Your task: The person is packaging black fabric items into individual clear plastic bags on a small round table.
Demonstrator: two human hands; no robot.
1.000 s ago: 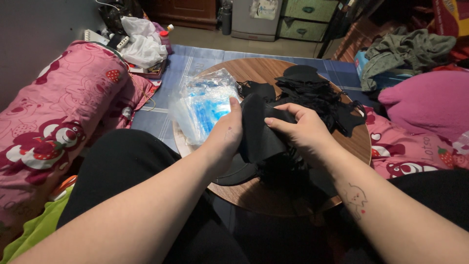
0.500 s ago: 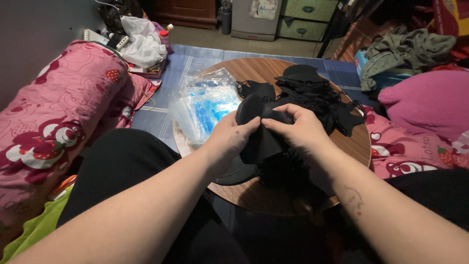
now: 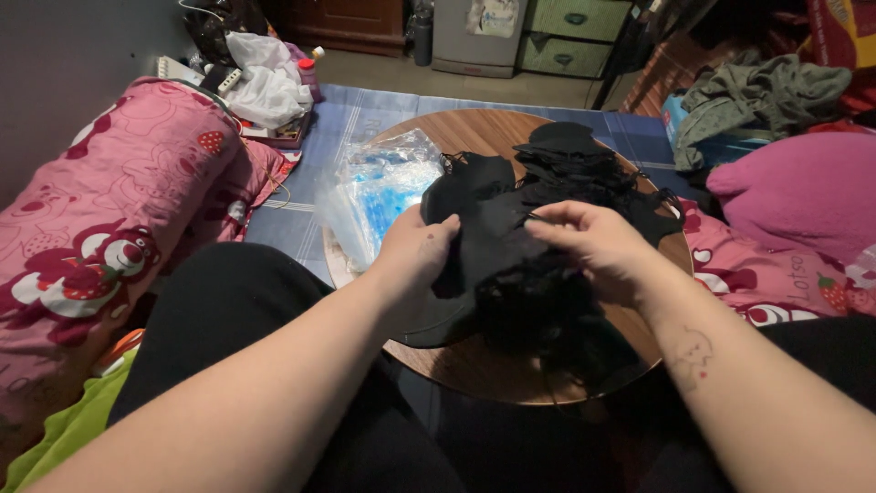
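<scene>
Black cloth, a soft dark piece (image 3: 488, 233), sits pinched between both hands above the near half of a round wooden bench (image 3: 474, 370). The left hand (image 3: 415, 256) has its grip closed on the cloth's left edge, thumb on top; the right hand (image 3: 593, 246) has its grip closed on the upper right edge, fingertips drawn together on a thin black strand. Under and behind the held piece lies one heap of more black pieces (image 3: 570, 164) with thin loops, spread over the far and right part of the bench; how many pieces are in the heap I cannot tell, since they blur into one dark mass. One clear plastic bag (image 3: 374, 192) with blue and white contents lies on the left side of the bench, just beside the left hand and touching the cloth's edge. Left of the bench lies one pink printed quilt roll (image 3: 119, 219), and beyond it one white plastic bag (image 3: 265, 82) among small clutter. A blue striped mat (image 3: 301, 210) covers the floor under the bench. To the right sit one magenta cushion (image 3: 803, 192) and, farther back, one pile of grey-green clothes (image 3: 757, 96). Two green drawers (image 3: 566, 36) stand side by side at the far wall.
</scene>
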